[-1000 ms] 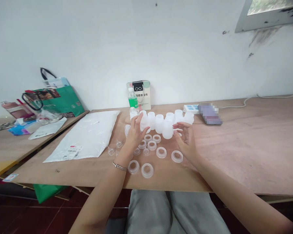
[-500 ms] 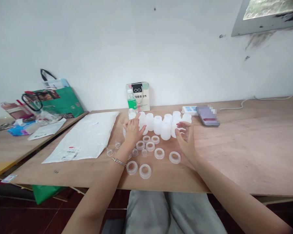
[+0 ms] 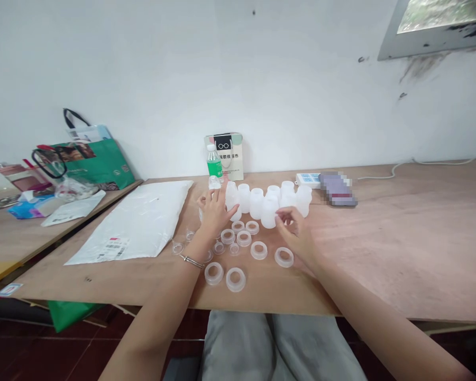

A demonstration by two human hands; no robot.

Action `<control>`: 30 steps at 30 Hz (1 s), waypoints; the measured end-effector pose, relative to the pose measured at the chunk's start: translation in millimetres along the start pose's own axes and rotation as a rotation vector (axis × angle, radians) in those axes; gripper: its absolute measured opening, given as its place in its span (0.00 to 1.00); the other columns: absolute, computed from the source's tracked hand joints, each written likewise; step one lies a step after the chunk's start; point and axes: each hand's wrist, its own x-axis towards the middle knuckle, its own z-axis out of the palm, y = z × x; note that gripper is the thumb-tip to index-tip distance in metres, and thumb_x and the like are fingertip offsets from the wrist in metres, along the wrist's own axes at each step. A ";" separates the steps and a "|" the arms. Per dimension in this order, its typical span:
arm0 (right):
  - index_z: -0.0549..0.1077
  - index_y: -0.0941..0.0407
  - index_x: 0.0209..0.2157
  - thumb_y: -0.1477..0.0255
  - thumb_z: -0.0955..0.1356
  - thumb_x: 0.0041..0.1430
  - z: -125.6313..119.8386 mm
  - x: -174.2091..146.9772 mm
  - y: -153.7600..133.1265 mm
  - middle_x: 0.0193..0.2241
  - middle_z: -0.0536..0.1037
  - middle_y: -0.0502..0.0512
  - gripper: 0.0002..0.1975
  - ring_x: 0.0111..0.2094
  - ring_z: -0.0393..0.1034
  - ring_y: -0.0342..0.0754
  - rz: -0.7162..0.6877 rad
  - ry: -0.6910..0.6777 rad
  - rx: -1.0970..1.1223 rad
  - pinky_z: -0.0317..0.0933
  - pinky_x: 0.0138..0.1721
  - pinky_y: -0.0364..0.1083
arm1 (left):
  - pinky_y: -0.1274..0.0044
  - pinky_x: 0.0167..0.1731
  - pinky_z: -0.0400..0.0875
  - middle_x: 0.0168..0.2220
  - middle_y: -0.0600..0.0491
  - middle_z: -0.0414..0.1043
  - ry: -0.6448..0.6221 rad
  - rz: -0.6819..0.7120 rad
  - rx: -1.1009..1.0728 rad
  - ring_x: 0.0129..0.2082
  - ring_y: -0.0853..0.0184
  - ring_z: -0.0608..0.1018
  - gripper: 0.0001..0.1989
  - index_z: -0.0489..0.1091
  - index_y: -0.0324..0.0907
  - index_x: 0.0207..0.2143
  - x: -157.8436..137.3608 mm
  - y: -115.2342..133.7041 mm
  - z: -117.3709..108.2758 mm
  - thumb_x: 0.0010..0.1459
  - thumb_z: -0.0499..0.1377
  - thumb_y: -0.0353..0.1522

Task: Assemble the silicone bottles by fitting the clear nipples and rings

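1. Bench [image 3: 400, 243]: flat, matte, wood-grained. Step in hand, by my judgement: positioning the white bottles [image 3: 256, 205]; next move seems to call for light, steady fingertip contact.
2. White packet [image 3: 137, 219]: smooth, lightly creased film, lying flat left of the loose parts.
3. Hands: left hand [image 3: 215, 212] open, fingers spread, beside the leftmost bottles; contact unclear. Right hand [image 3: 298, 232] half-curled, fingertips at the right side of the front bottle [image 3: 268, 213]; cannot tell whether it grips.
4. White bottles: upright cluster, mid-bench; translucent, smooth, round-shouldered, short-necked.
5. Rings [image 3: 228, 279]: translucent, stepped rims, scattered nearer the front edge.
6. Clear pieces [image 3: 177, 248]: small, transparent, flanged; some partly hidden.
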 end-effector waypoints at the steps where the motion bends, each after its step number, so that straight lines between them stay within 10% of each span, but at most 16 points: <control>1: 0.68 0.53 0.36 0.69 0.64 0.60 -0.2 -1.0 -0.1 0.28 0.70 0.50 0.03 0.29 0.65 0.46 -0.014 -0.108 -0.020 0.61 0.33 0.46 | 0.56 0.50 0.54 0.53 0.38 0.68 0.023 -0.003 -0.015 0.54 0.46 0.66 0.37 0.54 0.41 0.62 -0.7 -0.3 -3.3 0.53 0.60 0.45; 5: 0.70 0.54 0.35 0.64 0.67 0.57 -0.1 -4.5 -4.9 0.28 0.70 0.50 0.08 0.29 0.66 0.46 -0.085 -0.533 -0.187 0.61 0.32 0.46 | 0.64 0.48 0.61 0.47 0.43 0.71 -0.057 0.123 -0.239 0.48 0.55 0.70 0.23 0.66 0.39 0.49 -3.9 -5.6 -24.7 0.55 0.58 0.43; 10: 0.72 0.54 0.41 0.62 0.72 0.50 2.0 -5.9 -8.4 0.39 0.73 0.57 0.17 0.42 0.68 0.54 -0.149 -0.718 -0.326 0.62 0.44 0.51 | 0.78 0.28 0.64 0.26 0.56 0.68 -0.833 0.217 -0.614 0.27 0.70 0.70 0.16 0.70 0.41 0.32 -10.4 -11.4 -39.6 0.52 0.61 0.44; 13: 0.73 0.55 0.39 0.66 0.72 0.50 4.2 -6.3 -4.9 0.39 0.73 0.57 0.14 0.44 0.67 0.54 -0.143 -0.755 -0.306 0.61 0.45 0.52 | 0.79 0.27 0.62 0.28 0.57 0.68 -1.014 0.244 -0.486 0.28 0.69 0.70 0.14 0.72 0.41 0.33 -14.0 -6.8 -38.2 0.45 0.66 0.39; 23: 0.72 0.53 0.44 0.67 0.73 0.50 13.6 -0.8 -5.0 0.38 0.73 0.51 0.18 0.35 0.69 0.43 0.349 -0.538 0.514 0.64 0.41 0.46 | 0.76 0.32 0.64 0.32 0.54 0.74 -0.974 0.258 -0.419 0.32 0.65 0.74 0.06 0.72 0.42 0.32 -18.3 -2.1 -41.6 0.49 0.61 0.28; 30: 0.74 0.53 0.41 0.69 0.74 0.49 26.5 7.7 -13.1 0.38 0.79 0.50 0.15 0.41 0.74 0.44 0.639 -0.481 1.074 0.65 0.47 0.45 | 0.75 0.40 0.67 0.44 0.50 0.70 -0.474 0.116 -1.032 0.41 0.66 0.72 0.19 0.65 0.48 0.54 -13.0 -5.2 -46.8 0.60 0.55 0.34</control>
